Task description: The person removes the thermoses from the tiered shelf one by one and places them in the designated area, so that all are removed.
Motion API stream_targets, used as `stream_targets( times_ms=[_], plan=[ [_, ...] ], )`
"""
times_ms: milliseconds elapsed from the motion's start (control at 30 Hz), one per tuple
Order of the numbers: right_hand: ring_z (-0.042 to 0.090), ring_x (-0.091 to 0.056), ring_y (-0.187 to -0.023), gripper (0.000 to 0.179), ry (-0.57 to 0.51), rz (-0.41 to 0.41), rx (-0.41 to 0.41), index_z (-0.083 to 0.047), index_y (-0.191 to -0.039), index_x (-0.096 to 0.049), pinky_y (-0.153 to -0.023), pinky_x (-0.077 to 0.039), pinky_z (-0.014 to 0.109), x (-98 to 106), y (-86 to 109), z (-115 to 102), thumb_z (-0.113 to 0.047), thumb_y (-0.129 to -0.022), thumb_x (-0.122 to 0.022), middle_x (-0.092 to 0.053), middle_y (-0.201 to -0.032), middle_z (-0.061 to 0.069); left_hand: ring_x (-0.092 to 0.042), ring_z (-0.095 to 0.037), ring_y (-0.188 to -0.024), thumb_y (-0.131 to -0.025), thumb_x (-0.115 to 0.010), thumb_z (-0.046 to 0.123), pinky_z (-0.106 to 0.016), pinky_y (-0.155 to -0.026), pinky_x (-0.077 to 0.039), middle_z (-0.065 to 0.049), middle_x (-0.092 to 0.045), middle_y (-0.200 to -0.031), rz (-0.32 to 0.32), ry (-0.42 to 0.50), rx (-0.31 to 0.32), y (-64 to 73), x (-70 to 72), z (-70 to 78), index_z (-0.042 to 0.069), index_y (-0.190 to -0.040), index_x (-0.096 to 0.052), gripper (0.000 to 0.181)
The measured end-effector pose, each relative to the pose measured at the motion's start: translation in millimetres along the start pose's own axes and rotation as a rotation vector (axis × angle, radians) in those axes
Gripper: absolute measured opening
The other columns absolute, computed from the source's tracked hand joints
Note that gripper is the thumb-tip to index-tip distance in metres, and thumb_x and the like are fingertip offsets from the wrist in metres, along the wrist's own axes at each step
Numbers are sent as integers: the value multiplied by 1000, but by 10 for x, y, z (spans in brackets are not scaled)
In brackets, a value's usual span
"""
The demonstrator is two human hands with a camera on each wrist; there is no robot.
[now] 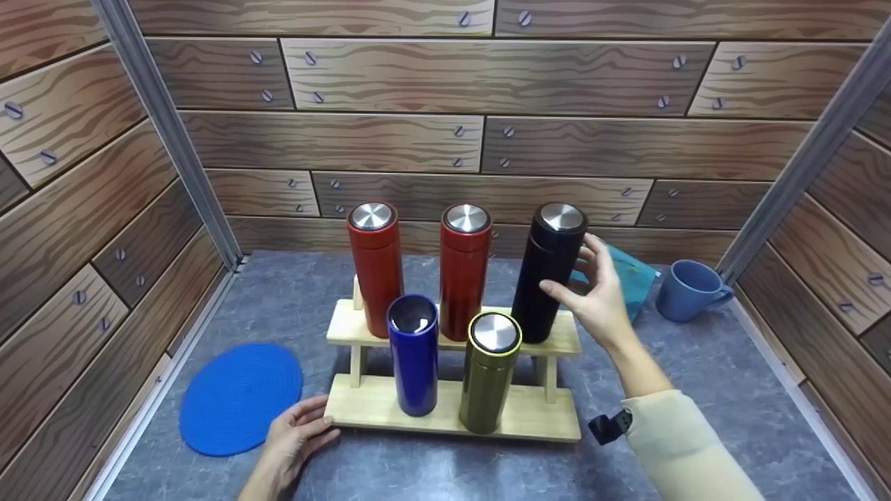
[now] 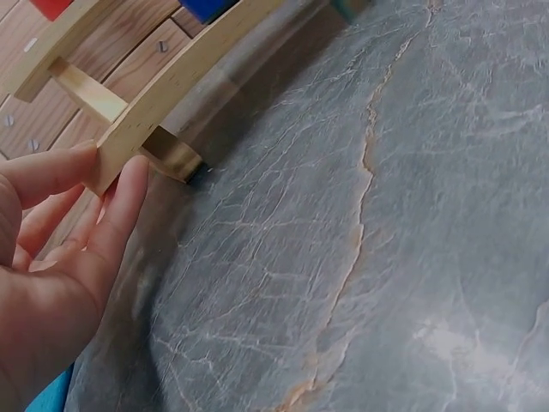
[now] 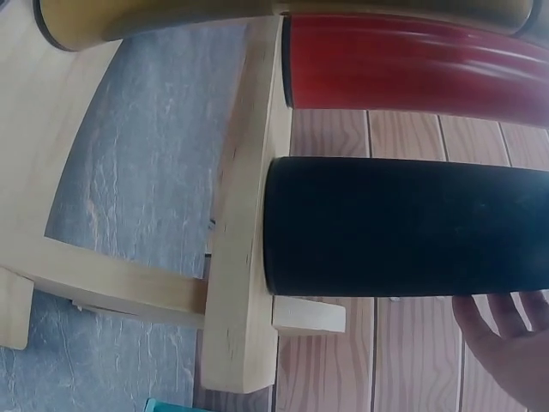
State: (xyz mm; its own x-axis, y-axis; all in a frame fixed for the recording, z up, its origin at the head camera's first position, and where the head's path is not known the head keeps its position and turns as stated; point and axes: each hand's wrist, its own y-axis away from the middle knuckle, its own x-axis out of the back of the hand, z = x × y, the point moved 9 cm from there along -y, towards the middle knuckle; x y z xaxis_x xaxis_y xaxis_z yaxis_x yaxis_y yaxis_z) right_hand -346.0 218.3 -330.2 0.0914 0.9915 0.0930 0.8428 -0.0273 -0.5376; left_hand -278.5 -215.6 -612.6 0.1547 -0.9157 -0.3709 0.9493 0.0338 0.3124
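A two-tier wooden rack carries several thermos bottles. On its upper shelf stand a red bottle, another red bottle and a black thermos bottle at the right end. A blue bottle, its top dark and hollow-looking, and an olive-gold bottle stand upright on the lower shelf. My right hand holds the black bottle from its right, thumb across the front; its fingertips meet the bottle's side in the right wrist view. My left hand pinches the lower shelf's left front corner.
A round blue mat lies on the grey marbled table at the left. Behind my right hand is a flat teal item, partly hidden. A blue mug stands at the right, near the wood-patterned wall.
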Motion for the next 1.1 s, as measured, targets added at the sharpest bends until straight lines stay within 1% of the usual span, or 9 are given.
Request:
stream_targets(
  times_ms=[133, 267, 333, 500, 600, 767, 867, 967, 1100],
  plan=[
    [22, -56, -99, 75, 21, 31, 27, 3, -135, -39, -81, -54, 35, 12, 41, -117, 11, -69, -76, -55, -116, 11, -63, -28, -93, -76, -71, -6, -45, -85, -53, -15, -62, -105, -5, 8, -7, 1, -3, -1, -10, -129, -43, 60],
    [21, -57, -98, 74, 23, 45, 65, 3, -133, -42, -79, -55, 31, 29, 85, -179, 11, -69, -76, -56, -115, 11, -62, -29, -95, -76, -70, -8, -46, -86, -53, -15, -60, -108, -4, 20, -15, 5, 10, -4, -10, -131, -41, 62],
    [21, -58, -97, 74, 2, 47, 77, 2, -134, -42, -79, -55, 31, 41, 101, -191, 12, -68, -75, -56, -115, 11, -62, -29, -95, -76, -70, -8, -46, -86, -53, -15, -59, -110, -6, 23, -21, 2, 13, -5, -10, -132, -40, 64],
    [21, -57, -95, 74, -28, 68, 89, 3, -134, -42, -77, -56, 29, 120, 133, -172, 14, -68, -75, -56, -114, 14, -61, -28, -97, -76, -70, -9, -44, -86, -53, -16, -56, -114, -41, 9, -30, -9, -21, -11, -9, -134, -36, 68],
    [21, -57, -96, 75, -29, 85, 77, 1, -134, -43, -79, -55, 28, 194, 150, -105, 15, -67, -74, -55, -114, 14, -61, -27, -96, -76, -69, -9, -43, -86, -53, -15, -56, -115, -63, 10, -40, -2, -37, -13, -8, -135, -36, 67],
    [23, -58, -96, 77, -88, 134, 41, -6, -134, -45, -83, -54, 28, 354, 173, 7, 16, -66, -75, -55, -113, 12, -61, -26, -96, -77, -67, -11, -44, -85, -53, -14, -56, -114, -71, 25, -55, -1, -34, -34, -8, -134, -37, 65],
    [23, -57, -95, 76, -113, 167, 46, -6, -133, -46, -83, -55, 28, 454, 190, -8, 16, -66, -75, -55, -112, 13, -61, -27, -97, -77, -68, -11, -45, -86, -53, -15, -55, -116, -52, 32, -52, -8, -20, -53, -8, -135, -36, 66],
    [23, -57, -94, 76, -133, 202, 55, -5, -132, -47, -82, -55, 28, 564, 215, -41, 19, -65, -74, -56, -111, 13, -60, -28, -99, -77, -68, -9, -46, -87, -52, -18, -51, -121, -36, 28, -41, -18, -14, -71, -7, -137, -33, 70],
    [22, -57, -92, 76, -153, 240, 73, -2, -131, -47, -81, -55, 26, 719, 256, -56, 21, -64, -73, -56, -110, 14, -59, -29, -102, -78, -69, -6, -47, -87, -51, -19, -47, -126, -32, 22, -33, -30, -4, -94, -5, -139, -31, 72]
  ],
)
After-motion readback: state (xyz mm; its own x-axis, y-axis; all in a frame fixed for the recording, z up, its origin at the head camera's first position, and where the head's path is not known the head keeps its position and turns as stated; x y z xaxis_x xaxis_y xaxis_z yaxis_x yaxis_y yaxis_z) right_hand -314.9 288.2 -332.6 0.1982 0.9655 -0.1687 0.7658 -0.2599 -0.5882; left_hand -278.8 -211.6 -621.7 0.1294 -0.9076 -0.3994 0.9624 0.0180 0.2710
